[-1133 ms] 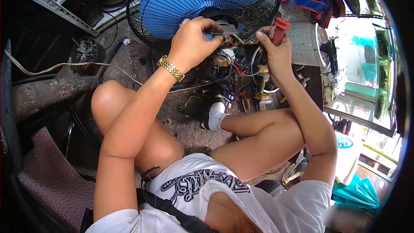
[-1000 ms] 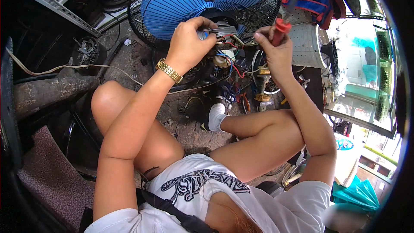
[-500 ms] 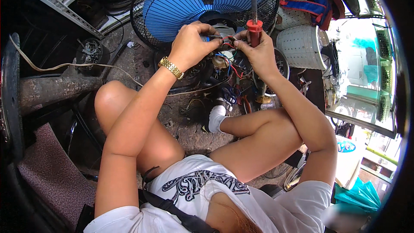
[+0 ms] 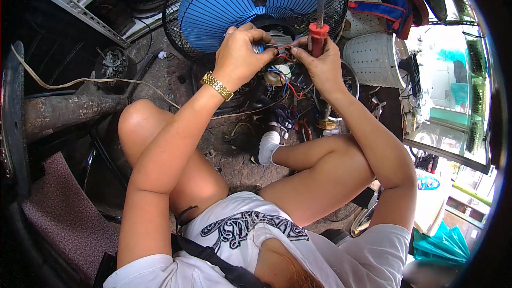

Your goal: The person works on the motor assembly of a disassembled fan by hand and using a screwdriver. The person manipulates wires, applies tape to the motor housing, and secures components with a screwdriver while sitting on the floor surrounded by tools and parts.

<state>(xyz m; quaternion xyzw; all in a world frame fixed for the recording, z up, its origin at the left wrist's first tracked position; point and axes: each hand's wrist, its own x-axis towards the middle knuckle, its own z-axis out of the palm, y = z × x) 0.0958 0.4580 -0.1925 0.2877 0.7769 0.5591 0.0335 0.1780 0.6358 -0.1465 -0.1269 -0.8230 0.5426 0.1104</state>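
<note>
My right hand (image 4: 322,64) is closed round the red handle of a soldering iron (image 4: 319,33), whose metal rod points up and away. Its thumb and fingertip also pinch the end of a thin red wire (image 4: 285,47). My left hand (image 4: 242,53), with a gold watch at the wrist, is closed in a pinch on a thin wire near that red one. Something small and blue (image 4: 258,48) shows under its fingers. Just below lie the motor's loose red and blue wires (image 4: 288,82). Behind stands a fan (image 4: 216,13) with blue blades in a black cage.
White perforated bins (image 4: 370,61) stand to the right, below a red and blue bag (image 4: 392,5). A pale cable (image 4: 90,79) crosses the floor from the left. Pliers (image 4: 305,129) and other small things lie beside my foot. A glass case (image 4: 448,101) is at far right.
Both hands have shifted slightly to the right, still close together. The soldering iron has moved a little right with my right hand. The red wire between the fingertips now shows more clearly.
</note>
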